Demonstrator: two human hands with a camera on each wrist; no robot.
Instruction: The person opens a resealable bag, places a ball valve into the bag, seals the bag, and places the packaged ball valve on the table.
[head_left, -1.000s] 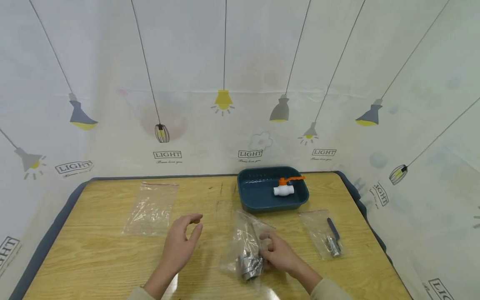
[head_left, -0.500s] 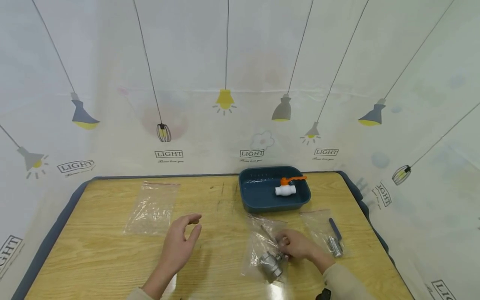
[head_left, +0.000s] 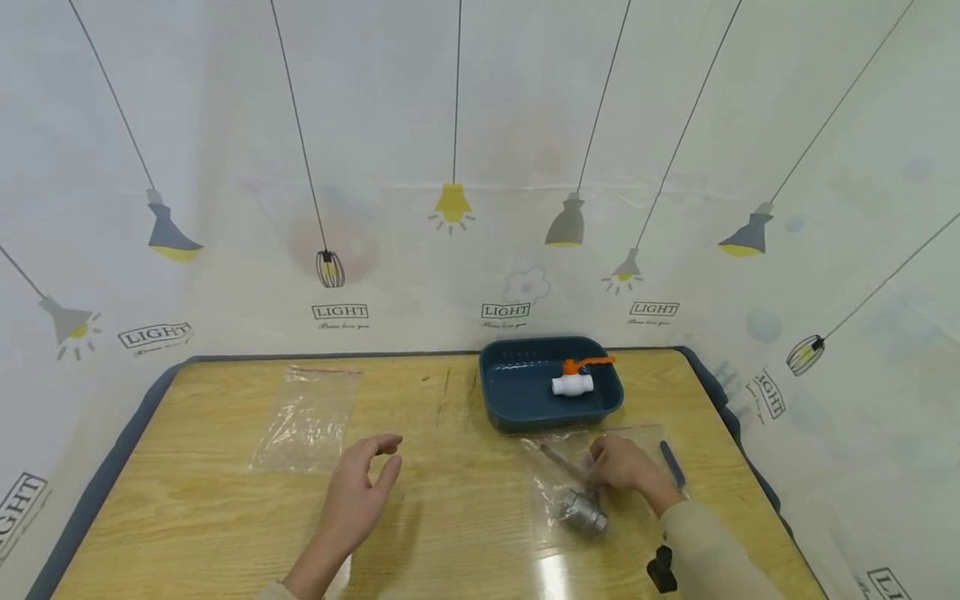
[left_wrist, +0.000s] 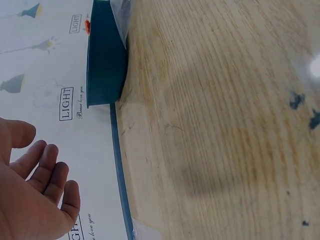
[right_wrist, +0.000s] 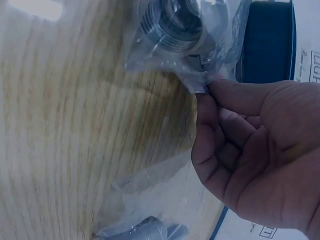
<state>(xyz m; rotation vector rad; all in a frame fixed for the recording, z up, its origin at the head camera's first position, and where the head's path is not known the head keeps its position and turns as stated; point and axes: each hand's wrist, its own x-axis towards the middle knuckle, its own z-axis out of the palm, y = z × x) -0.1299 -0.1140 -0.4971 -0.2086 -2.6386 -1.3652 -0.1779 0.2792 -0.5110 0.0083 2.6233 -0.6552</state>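
My right hand [head_left: 626,467] pinches the side edge of a transparent zip bag [head_left: 542,479] between thumb and forefinger. Inside the bag lie a grey metal valve [head_left: 583,511] and a long thin lever. The right wrist view shows the threaded end of the valve [right_wrist: 175,25] through the plastic, just beyond the fingertips [right_wrist: 217,80]. My left hand [head_left: 360,487] is held over the left-middle of the table with its fingers loosely bent. It holds nothing; in the left wrist view the left hand [left_wrist: 35,190] shows its palm and relaxed fingers.
Behind the right hand stands a dark blue tray [head_left: 517,421] with a white valve [head_left: 572,385] with an orange handle. A second bag [right_wrist: 150,190], holding a blue-handled metal valve, lies right beside the first. Another flat transparent bag [head_left: 307,421] lies at the table's left.
My right hand has carried the bag with the grey metal valve rightward and slightly back, close to the tray and the second bag. The left hand has stayed in place.
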